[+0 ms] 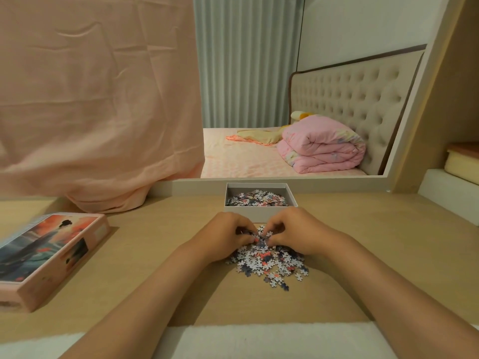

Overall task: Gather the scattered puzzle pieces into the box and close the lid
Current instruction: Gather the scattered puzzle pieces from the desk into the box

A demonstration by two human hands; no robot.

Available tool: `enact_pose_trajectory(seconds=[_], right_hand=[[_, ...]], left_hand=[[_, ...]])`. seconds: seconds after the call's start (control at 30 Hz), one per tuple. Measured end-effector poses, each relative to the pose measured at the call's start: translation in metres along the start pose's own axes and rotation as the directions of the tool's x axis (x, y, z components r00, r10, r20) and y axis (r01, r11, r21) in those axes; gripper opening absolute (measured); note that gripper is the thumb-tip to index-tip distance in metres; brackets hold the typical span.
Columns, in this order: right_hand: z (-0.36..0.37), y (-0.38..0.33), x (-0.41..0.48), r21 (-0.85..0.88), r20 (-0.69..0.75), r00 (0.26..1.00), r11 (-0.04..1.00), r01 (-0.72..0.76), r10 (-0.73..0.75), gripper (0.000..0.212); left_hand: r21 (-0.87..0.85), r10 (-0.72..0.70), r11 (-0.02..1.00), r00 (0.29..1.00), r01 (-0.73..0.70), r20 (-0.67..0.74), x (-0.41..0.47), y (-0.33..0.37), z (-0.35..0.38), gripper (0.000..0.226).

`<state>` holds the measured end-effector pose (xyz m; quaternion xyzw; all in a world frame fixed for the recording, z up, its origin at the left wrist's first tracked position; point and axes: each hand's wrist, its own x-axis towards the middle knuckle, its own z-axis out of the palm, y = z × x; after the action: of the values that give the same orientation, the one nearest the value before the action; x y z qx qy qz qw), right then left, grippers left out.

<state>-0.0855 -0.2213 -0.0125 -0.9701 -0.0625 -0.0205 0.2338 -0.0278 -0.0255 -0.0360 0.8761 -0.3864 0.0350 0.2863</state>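
A heap of small puzzle pieces [272, 263] lies on the wooden desk just in front of a white open box [259, 213]. The box holds several more pieces [256, 198]. My left hand [223, 237] and my right hand [293, 231] sit side by side on the far edge of the heap, fingers curled around a bunch of pieces between them. The box lid [49, 255], pink with a painted picture on top, lies on the desk at the left, apart from the box.
A peach cloth [98, 112] hangs down at the back left onto the desk. A mirror [298, 99] behind the box reflects a bed. A white shelf [451, 195] stands at the right. A white pad [259, 340] runs along the near edge.
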Motion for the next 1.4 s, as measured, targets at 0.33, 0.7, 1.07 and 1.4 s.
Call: enact_pose_trajectory(seconds=[0.33, 0.7, 1.07, 1.4], right_hand=[[-0.035, -0.002, 0.044, 0.217, -0.237, 0.970, 0.976, 0.006, 0.046, 0.010], [-0.016, 0.023, 0.078, 0.116, -0.322, 0.945, 0.993, -0.023, 0.059, 0.028], [-0.016, 0.017, 0.065, -0.026, -0.197, 0.978, 0.998, 0.063, -0.067, 0.021], [-0.035, -0.013, 0.035, -0.033, 0.103, 0.993, 0.997, 0.065, -0.062, 0.027]], left_hand=[[-0.157, -0.111, 0.984, 0.980, 0.085, -0.162, 0.054, -0.006, -0.030, 0.012], [-0.050, -0.120, 0.992, 0.980, 0.113, -0.160, 0.079, -0.028, -0.014, 0.031], [0.178, -0.067, 0.982, 0.998, 0.068, -0.013, 0.065, -0.028, -0.021, 0.030], [0.191, -0.057, 0.981, 0.991, 0.033, 0.120, 0.040, 0.004, -0.037, 0.011]])
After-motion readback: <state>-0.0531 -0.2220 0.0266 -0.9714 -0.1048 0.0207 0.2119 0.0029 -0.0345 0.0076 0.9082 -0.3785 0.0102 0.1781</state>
